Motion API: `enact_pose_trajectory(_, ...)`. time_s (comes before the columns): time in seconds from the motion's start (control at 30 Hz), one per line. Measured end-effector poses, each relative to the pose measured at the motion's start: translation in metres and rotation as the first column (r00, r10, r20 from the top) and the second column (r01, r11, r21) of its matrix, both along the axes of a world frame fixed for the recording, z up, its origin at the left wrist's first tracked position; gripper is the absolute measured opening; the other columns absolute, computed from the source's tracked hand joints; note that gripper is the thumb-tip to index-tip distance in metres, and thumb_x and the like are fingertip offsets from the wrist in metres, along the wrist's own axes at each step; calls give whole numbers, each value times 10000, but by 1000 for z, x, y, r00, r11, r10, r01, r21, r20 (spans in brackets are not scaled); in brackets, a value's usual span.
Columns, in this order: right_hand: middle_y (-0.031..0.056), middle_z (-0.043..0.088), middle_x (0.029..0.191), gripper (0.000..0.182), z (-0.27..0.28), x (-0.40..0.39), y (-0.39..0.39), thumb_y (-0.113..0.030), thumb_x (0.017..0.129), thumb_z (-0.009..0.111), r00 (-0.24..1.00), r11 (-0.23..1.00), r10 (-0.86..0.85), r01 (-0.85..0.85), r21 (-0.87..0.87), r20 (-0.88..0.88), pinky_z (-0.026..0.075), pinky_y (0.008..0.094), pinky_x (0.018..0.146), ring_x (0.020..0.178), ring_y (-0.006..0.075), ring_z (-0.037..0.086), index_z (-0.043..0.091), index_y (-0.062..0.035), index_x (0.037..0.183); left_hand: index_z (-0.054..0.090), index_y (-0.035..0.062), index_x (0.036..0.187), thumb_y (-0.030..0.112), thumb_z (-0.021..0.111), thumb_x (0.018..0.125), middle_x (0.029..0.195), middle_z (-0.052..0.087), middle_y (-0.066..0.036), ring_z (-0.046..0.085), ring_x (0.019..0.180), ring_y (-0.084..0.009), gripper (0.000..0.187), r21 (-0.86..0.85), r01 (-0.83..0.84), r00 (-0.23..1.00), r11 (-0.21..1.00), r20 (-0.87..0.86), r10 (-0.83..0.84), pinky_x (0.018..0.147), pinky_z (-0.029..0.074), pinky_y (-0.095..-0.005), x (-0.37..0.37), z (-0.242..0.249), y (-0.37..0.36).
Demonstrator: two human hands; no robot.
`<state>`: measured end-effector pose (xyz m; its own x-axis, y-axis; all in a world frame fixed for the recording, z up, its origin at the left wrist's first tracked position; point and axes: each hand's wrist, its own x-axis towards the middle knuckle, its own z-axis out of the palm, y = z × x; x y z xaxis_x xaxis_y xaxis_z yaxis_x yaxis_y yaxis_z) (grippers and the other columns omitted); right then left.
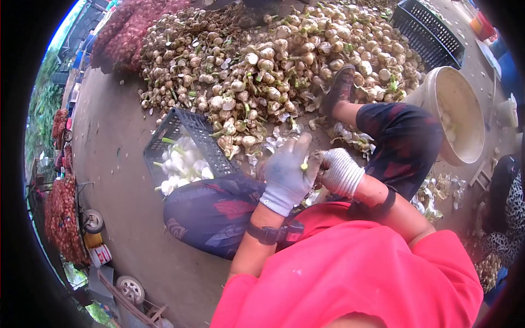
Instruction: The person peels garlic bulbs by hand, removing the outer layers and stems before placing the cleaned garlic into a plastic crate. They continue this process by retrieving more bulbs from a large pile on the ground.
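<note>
Sitting on the concrete floor (pixel 115 142), legs folded, both hands gloved and working together over my lap. Left hand (pixel 288 172) in a grey glove, fingers curled, pinching a garlic bulb (pixel 308 162) from its side; thumb points up. Right hand (pixel 339 172) in a white knit glove, closed tight on the same bulb from the other side, touching the left hand. Bulb sits between the two palms, mostly hidden, only a bit of greenish stem showing. Black crate (pixel 188 128) just beside my left knee, holding peeled white garlic. Big pile of unpeeled garlic (pixel 273 60) ahead of me, my shoe resting at its edge. Loose skins scattered on the floor between pile and legs. White bucket (pixel 465 117) near my right knee, a few peeled bulbs inside. Second black crate (pixel 429 33) behind the pile. Red mesh sacks (pixel 128 30) at the pile's far left.
</note>
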<state>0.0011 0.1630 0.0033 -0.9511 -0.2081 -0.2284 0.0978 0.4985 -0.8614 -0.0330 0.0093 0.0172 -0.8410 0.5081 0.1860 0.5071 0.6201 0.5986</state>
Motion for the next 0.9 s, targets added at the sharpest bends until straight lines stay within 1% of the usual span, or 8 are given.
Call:
enact_pose_trajectory(0.1,153,644,635,176,9,-3,2,-193,785,611,946,999,38,-25,-44,323,510,357,567,579,245,655,676,-31,758,541,41,1180,355,517,888,939,602,-193,610,787,-378,430,-53,49,999,997,-4,-49,669,490,-433,1,-6,0)
enact_pose_trajectory(0.43,189,635,690,225,4,-3,-8,-279,769,581,998,938,59,-56,342,3,504,467,658,689,380,634,678,-77,791,514,8,1222,297,512,901,1078,606,-189,622,920,-316,432,203,-35,952,978,304,-29,794,498,-384,1,-16,-12)
enact_pose_trajectory(0.5,209,624,695,249,1,-11,-1,-292,785,568,1000,920,19,-18,392,3,498,476,656,698,384,630,678,-70,798,490,-39,1232,203,479,902,1178,570,-165,578,1040,-275,409,644,-396,673,654,689,-271,925,450,-334,10,-1,-12)
enact_pose_trajectory(0.63,154,606,636,205,18,8,40,-191,808,556,909,913,397,-377,-156,127,498,361,579,585,287,627,642,-13,754,512,48,1269,264,567,825,1317,498,-149,394,1273,-317,497,754,-632,565,-180,289,-773,1106,227,-492,-11,-9,-21)
enact_pose_trajectory(0.73,115,572,648,118,30,27,78,-97,800,565,835,285,440,-479,-830,-331,488,327,575,582,254,610,598,0,741,510,77,1288,338,602,788,1367,461,-143,358,1294,-349,572,676,-693,571,-250,302,-763,1116,183,-511,-12,-7,-24)
enact_pose_trajectory(0.8,127,590,696,98,67,31,82,-102,809,586,936,931,282,-213,-297,212,495,333,592,628,282,616,615,-10,825,506,78,1290,340,608,779,1367,460,-139,352,1295,-344,583,685,-691,548,-230,291,-784,1116,179,-510,-12,-7,-16)
enact_pose_trajectory(0.87,180,637,1032,390,28,19,66,-5,719,604,964,614,265,-168,771,-1,523,360,725,825,350,639,590,-24,1108,503,79,1292,342,614,770,1367,458,-136,346,1297,-339,595,688,-697,504,-200,272,-819,1116,175,-509,-10,-8,-7)
enact_pose_trajectory(0.9,178,624,1068,433,23,17,64,-17,701,627,949,776,272,-119,620,-158,520,372,754,876,355,632,576,-30,1131,498,77,1292,349,621,760,1367,456,-132,335,1299,-339,610,679,-713,489,-174,304,-818,1116,163,-512,-9,-9,-4)
